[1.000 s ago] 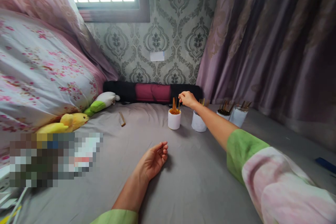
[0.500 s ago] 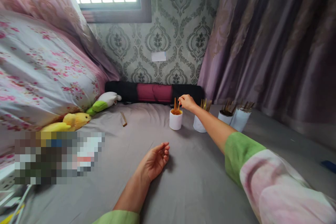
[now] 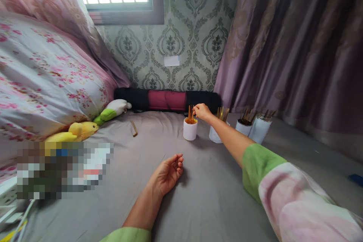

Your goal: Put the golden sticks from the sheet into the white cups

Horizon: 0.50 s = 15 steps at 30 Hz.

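Observation:
My right hand [image 3: 202, 111] is pinched at the top of a thin brown stick [image 3: 193, 112] that stands in a white cup [image 3: 190, 131] with several other sticks. The fingers partly hide that stick, and its lower end is inside the cup. My left hand [image 3: 169, 174] lies on the grey sheet [image 3: 204, 196], palm turned inward, fingers loosely curled with nothing in them. Just right of the cup, behind my right forearm, is a second white container [image 3: 214, 135] of sticks.
Farther right stand a dark-rimmed white container [image 3: 243, 127] and a taller one [image 3: 259, 128], both holding sticks. A few loose sticks [image 3: 134, 130] lie to the left. Plush toys [image 3: 85, 130] line the left side, and a black and red roll [image 3: 167, 100] lies along the wall.
Almost nothing differs. My right hand has shifted very slightly at the cup, and my left hand stays where it was.

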Available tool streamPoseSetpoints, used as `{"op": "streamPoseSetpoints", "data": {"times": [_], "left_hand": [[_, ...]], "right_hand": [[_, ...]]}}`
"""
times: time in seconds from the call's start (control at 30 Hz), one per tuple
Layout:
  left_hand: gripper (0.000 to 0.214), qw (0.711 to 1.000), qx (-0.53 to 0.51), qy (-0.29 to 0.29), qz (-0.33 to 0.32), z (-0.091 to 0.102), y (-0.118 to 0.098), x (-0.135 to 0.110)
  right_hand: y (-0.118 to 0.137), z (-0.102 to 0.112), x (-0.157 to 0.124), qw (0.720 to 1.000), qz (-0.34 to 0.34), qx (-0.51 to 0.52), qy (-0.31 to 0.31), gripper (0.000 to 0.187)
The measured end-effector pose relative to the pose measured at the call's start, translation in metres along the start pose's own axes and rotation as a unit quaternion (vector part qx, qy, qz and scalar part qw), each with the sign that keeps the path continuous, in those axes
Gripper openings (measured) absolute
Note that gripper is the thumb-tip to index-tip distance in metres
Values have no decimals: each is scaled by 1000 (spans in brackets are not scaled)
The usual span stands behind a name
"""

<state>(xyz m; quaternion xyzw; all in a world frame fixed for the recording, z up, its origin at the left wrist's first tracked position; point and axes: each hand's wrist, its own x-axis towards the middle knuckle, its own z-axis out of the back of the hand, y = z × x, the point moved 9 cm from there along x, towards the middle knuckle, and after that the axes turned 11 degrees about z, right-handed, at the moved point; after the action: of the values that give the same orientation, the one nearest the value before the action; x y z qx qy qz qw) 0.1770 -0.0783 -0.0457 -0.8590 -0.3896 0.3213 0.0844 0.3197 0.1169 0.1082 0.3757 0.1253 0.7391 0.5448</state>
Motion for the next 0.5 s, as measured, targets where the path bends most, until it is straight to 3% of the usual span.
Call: {"op": "streamPoseSetpoints", "data": {"times": [0.5], "left_hand": [[10,1000,0,5,-2,-1,-1,0]], "right_hand": [[-3,6,-7,1000,-9,0,3,21]]}}
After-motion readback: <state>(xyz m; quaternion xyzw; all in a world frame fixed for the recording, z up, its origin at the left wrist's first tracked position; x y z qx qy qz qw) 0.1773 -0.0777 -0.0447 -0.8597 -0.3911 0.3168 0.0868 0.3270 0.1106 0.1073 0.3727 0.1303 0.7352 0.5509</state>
